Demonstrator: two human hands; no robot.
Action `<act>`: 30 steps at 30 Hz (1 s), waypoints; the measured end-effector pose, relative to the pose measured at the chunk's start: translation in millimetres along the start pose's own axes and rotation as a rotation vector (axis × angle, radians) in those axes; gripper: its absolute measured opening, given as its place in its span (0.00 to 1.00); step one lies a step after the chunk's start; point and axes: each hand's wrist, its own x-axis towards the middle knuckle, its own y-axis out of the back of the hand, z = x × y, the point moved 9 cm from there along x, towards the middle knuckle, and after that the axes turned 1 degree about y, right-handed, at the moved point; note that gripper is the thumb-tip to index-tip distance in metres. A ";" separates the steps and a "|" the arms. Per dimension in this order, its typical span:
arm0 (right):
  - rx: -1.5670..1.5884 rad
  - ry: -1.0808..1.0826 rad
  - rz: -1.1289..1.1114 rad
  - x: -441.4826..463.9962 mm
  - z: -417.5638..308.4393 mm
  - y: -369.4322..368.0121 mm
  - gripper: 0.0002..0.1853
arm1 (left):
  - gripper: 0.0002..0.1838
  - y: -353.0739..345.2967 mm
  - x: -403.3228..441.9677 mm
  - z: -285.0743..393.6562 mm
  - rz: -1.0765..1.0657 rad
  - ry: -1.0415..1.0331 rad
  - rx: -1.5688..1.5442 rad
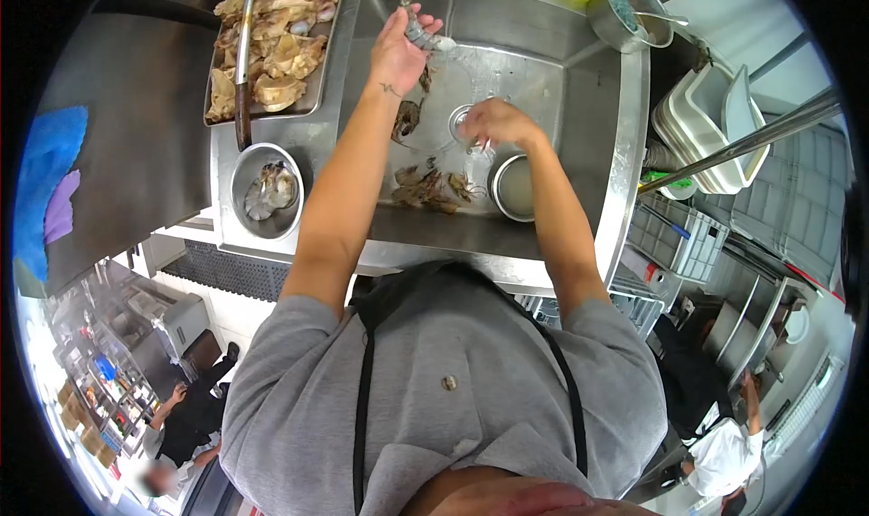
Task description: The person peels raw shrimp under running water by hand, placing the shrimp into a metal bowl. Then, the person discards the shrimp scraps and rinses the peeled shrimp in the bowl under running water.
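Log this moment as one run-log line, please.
left hand: holds shrimp | right hand: blurred, over sink, grip unclear | bowl left of sink: more shrimp inside

A grey shrimp [417,33], dark-tailed, its other end whitish, slants across the left fingers [434,23] over the sink [534,77].

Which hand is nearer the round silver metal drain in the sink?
Right: the right hand appears over the drain; the left hand, holding a curved grey shrimp, is farther, beyond it leftward.

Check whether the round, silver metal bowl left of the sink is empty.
Not empty: glossy grey shrimp lie inside the bowl.
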 end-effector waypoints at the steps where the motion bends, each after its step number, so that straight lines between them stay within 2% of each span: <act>1: -0.178 0.084 -0.232 -7.3 -13.0 -18.9 0.11 | 0.14 2.1 3.6 -4.5 0.002 0.036 0.008; 2: -0.177 0.079 -0.228 -0.3 -20.8 -13.9 0.11 | 0.14 4.0 6.3 -7.0 -0.001 0.043 0.007; 4: -0.278 0.191 0.312 22.9 -57.7 46.1 0.09 | 0.13 1.3 10.4 -17.7 -0.056 0.075 0.067; 6: -0.167 0.299 0.549 28.1 -103.5 72.2 0.09 | 0.12 -2.6 10.3 -29.3 -0.069 0.090 0.091; 8: -0.168 0.318 0.521 50.2 -116.8 61.7 0.09 | 0.11 -12.1 10.0 -36.5 -0.081 0.094 0.114; 10: -0.174 0.346 0.481 61.4 -126.3 54.6 0.10 | 0.09 -11.7 5.1 -39.9 0.049 0.091 0.081; 12: -0.168 0.218 0.442 69.9 -115.4 42.5 0.11 | 0.08 -12.8 5.4 -39.0 0.023 0.085 0.055; 13: -0.169 0.219 0.432 72.3 -113.2 37.3 0.11 | 0.08 -6.2 9.0 -41.0 0.059 0.095 0.053; 16: -0.269 0.224 0.511 67.1 -110.0 36.6 0.13 | 0.07 7.1 12.9 -46.1 0.120 0.128 0.085; 19: -0.406 0.326 0.617 54.9 -123.3 38.5 0.12 | 0.07 11.9 18.2 -47.4 0.158 0.118 0.160; 22: -0.418 0.224 0.593 59.4 -104.4 42.6 0.13 | 0.08 18.5 23.3 -42.3 0.167 0.036 0.253; 24: -0.417 -0.022 0.554 71.1 -64.1 58.5 0.12 | 0.09 17.9 20.3 -31.5 0.159 -0.026 0.315; 25: -0.417 -0.015 0.551 70.8 -65.0 63.1 0.12 | 0.10 11.4 15.1 -20.6 0.146 -0.050 0.605; 26: -0.433 0.109 0.603 67.2 -76.5 70.0 0.11 | 0.11 3.2 10.9 -11.9 0.132 -0.072 0.894; 27: -0.451 0.231 0.654 61.1 -89.7 74.6 0.11 | 0.11 6.0 12.6 -8.9 0.135 -0.073 0.889; 28: -0.456 0.229 0.646 58.0 -100.1 78.2 0.11 | 0.11 -2.8 11.6 4.6 0.083 -0.264 1.154; 29: -0.514 0.355 0.537 59.5 -121.5 71.5 0.11 | 0.12 -13.8 6.2 11.5 0.024 -0.459 1.416; 30: -0.568 0.483 0.429 60.1 -137.2 61.0 0.10 | 0.12 -14.0 4.8 14.3 0.025 -0.458 1.415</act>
